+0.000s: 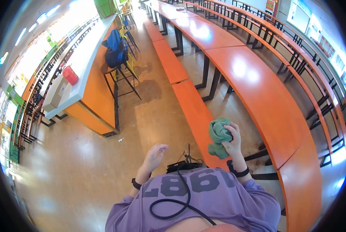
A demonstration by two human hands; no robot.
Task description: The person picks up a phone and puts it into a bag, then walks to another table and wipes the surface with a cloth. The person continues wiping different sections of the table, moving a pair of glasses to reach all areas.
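A crumpled green cloth [220, 133] is in my right hand [233, 140], whose fingers wrap round its right side. Part of the cloth hangs down over the orange bench [198, 112]. My left hand [155, 156] is raised in front of my body, left of a small black device [177, 166] with cables. Its fingers are bent and drawn close together, and nothing shows between them. The long orange table [258, 85] stands to the right of the cloth.
On the left is a counter [86, 58] with a red container [70, 75] on top. A stool [110, 69] beside it holds a blue and black bag [115, 50]. More tables and benches run along both sides. A white scrap [121, 140] lies on the floor.
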